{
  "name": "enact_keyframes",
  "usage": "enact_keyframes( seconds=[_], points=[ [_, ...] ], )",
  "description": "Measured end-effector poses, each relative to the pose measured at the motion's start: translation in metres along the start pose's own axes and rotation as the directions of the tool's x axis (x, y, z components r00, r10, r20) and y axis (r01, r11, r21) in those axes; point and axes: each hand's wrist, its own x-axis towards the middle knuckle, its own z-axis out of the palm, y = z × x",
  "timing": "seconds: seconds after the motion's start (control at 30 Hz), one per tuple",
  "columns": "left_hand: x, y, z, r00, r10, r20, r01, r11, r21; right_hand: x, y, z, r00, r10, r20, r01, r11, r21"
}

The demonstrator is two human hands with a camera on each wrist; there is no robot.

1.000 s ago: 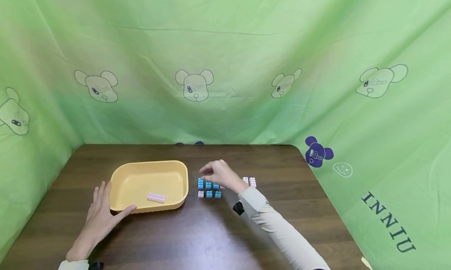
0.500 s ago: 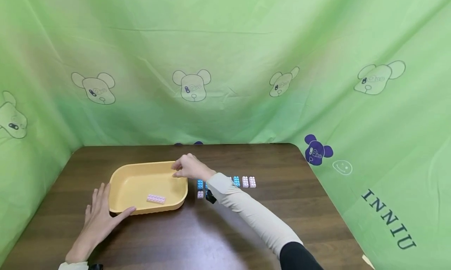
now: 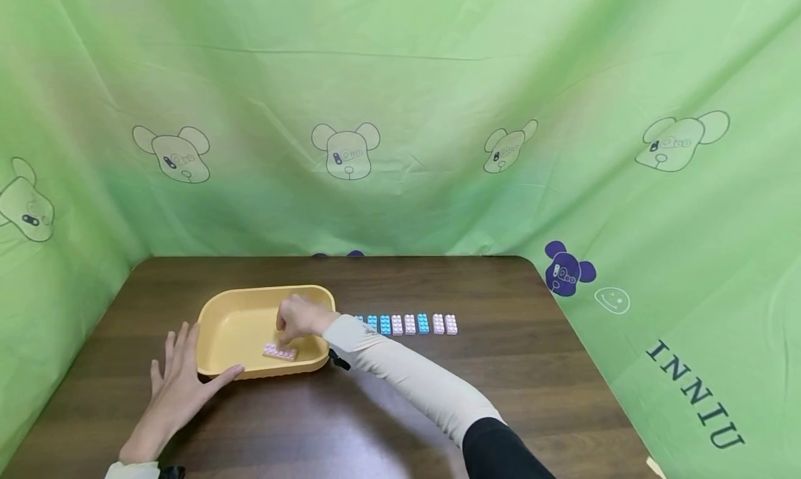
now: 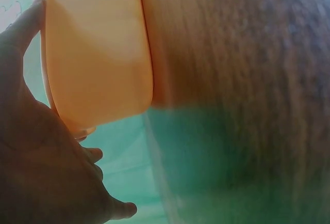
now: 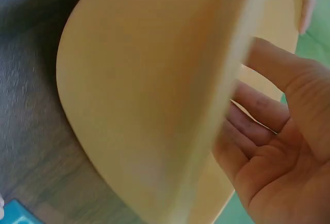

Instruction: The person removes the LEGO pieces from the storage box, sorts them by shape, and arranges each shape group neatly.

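A yellow plastic basin [image 3: 240, 329] sits on the table with a long pink building brick [image 3: 279, 354] inside it. My right hand [image 3: 303, 318] reaches over the basin's right rim, its fingers pointing down at this brick. In the right wrist view the basin wall hides the fingertips, so a grip cannot be made out. My left hand [image 3: 172, 390] rests against the basin's left end, fingers spread and fairly straight. Its thumb lies along the near side, and the left wrist view shows the hand touching the basin wall [image 4: 98, 53].
Right of the basin runs a row of small blue bricks [image 3: 384, 325] and pink bricks [image 3: 445, 325]. The right forearm [image 3: 413, 388] crosses the near side and covers the row's left end. A green curtain [image 3: 407, 208] hangs behind the wooden table [image 3: 532, 395].
My right hand has moved left from above the brick row, over the basin's right rim and down to the long pink brick. The left hand has stayed at the basin.
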Motion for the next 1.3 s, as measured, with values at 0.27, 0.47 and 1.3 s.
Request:
enact_keyframes(
  seconds=[0.27,0.47,1.3],
  points=[
    [0.000,0.000,0.001,1.000,0.002,-0.009,-0.002,1.000,-0.009,0.002,-0.014,0.010,0.996,0.074,0.053,-0.074,0.997,-0.003],
    [-0.001,0.000,0.000,1.000,-0.005,-0.004,0.005,1.000,-0.013,0.001,-0.016,0.013,0.996,0.074,0.052,-0.073,0.997,-0.015],
    [0.000,0.001,-0.001,1.000,-0.014,0.007,0.014,1.000,-0.011,-0.006,-0.012,0.016,1.000,0.011,-0.029,-0.015,0.992,-0.129]
  ],
)
